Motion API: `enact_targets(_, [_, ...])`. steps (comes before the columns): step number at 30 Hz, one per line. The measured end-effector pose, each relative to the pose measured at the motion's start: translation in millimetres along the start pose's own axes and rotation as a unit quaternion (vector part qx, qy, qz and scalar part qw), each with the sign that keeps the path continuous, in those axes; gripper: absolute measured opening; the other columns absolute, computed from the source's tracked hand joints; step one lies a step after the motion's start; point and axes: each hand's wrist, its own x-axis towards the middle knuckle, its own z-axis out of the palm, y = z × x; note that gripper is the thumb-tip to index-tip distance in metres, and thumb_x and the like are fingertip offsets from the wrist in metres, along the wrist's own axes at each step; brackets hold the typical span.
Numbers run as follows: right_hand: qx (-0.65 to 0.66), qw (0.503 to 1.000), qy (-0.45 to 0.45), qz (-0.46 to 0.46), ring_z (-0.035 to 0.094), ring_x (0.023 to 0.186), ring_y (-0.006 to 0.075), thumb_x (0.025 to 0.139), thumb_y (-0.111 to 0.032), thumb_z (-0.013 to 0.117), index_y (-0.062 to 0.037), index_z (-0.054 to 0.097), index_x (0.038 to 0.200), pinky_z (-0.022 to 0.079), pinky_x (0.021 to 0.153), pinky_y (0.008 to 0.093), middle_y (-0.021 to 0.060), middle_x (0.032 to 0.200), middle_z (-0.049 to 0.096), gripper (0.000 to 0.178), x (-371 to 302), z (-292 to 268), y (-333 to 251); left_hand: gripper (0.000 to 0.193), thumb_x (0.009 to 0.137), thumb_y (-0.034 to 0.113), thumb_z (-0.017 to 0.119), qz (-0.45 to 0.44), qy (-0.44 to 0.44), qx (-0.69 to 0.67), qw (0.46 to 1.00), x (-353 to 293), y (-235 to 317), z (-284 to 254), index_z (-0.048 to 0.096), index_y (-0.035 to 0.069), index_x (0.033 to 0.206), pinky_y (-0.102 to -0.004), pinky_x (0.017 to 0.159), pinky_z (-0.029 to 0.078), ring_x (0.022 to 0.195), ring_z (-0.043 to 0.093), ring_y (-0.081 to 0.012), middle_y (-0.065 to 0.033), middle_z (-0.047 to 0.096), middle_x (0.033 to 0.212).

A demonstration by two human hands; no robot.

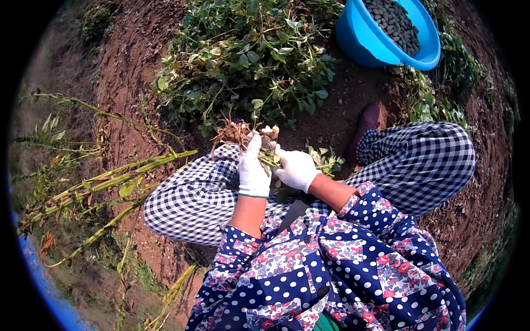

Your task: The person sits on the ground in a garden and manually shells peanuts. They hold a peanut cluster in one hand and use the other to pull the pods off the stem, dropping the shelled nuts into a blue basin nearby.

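Observation:
Both my hands wear white knit gloves and meet in front of me, above my checked lap. My left hand is closed round an uprooted peanut plant, just below its roots. Thin reddish-brown roots stick out on the left, and several pale peanut pods cluster above my fingers. Close beside it, my right hand is closed on the stems of the same plant. Its leafy end shows past my right hand. My fingertips are partly hidden among stems and leaves.
A large heap of leafy peanut plants lies just ahead. At the upper right stands a blue basin with many peanuts in it. Tall green stalks lean in from the left. My shoe rests on reddish soil.

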Motion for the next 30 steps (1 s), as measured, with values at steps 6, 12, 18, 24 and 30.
enact_targets(6, [0.103,0.988,-0.088,-0.074,0.065,0.084,0.0342,0.077,-0.042,0.062,-0.0013,0.064,0.096,0.051,0.076,0.0404,0.0191,0.088,0.066,0.045,8.6,-30.7,10.8,0.019,0.091,0.014,0.054,0.06,0.067,0.098,0.991,-2.4,8.3,-0.6,0.053,0.005,0.074,-0.0331,0.059,0.052,0.056,0.052,-0.0154,-0.0036,0.049,0.061])
enact_targets(12, [0.355,0.935,0.018,-0.005,0.064,0.078,0.0133,0.083,-0.03,0.064,-0.0012,0.061,0.104,0.05,0.074,0.0272,0.0081,0.087,0.068,0.035,17.8,-48.4,13.5,0.017,0.094,0.014,0.048,0.032,-0.029,0.094,0.995,-3.1,14.3,-3.0,0.057,0.0,0.098,-0.0297,0.056,0.043,0.056,0.046,-0.0119,-0.0012,0.048,0.068])
enact_targets(18, [0.451,0.89,-0.031,-0.06,0.061,0.07,0.0114,0.087,-0.029,0.062,-0.0026,0.063,0.094,0.049,0.066,0.0271,0.0038,0.079,0.066,0.027,25.9,-23.9,11.7,0.01,0.089,0.007,0.052,0.054,-0.012,0.121,0.991,2.4,9.7,-5.9,0.058,0.002,0.096,-0.0203,0.049,0.038,0.058,0.048,-0.0099,-0.0012,0.053,0.072])
enact_targets(24, [0.437,0.797,-0.408,-0.091,0.052,0.057,0.0062,0.091,-0.033,0.055,-0.0075,0.064,0.079,0.043,0.055,0.0224,-0.0024,0.065,0.057,0.03,-12.3,-38.4,-18.5,0.01,0.088,0.011,0.051,0.063,0.081,0.169,0.98,11.2,20.2,-6.4,0.057,0.003,0.09,-0.0262,0.043,0.039,0.047,0.046,-0.0114,-0.0013,0.051,0.066])
enact_targets(30, [0.58,0.736,-0.347,-0.043,0.056,0.07,0.0068,0.083,-0.017,0.064,-0.0044,0.06,0.103,0.046,0.061,0.021,0.0024,0.088,0.063,0.024,-19.4,-73.0,-21.9,0.015,0.091,0.019,0.049,-0.001,-0.151,-0.056,0.987,9.9,32.2,-17.4,0.059,0.008,0.086,-0.0262,0.052,0.032,0.05,0.035,-0.0067,0.0046,0.046,0.063])
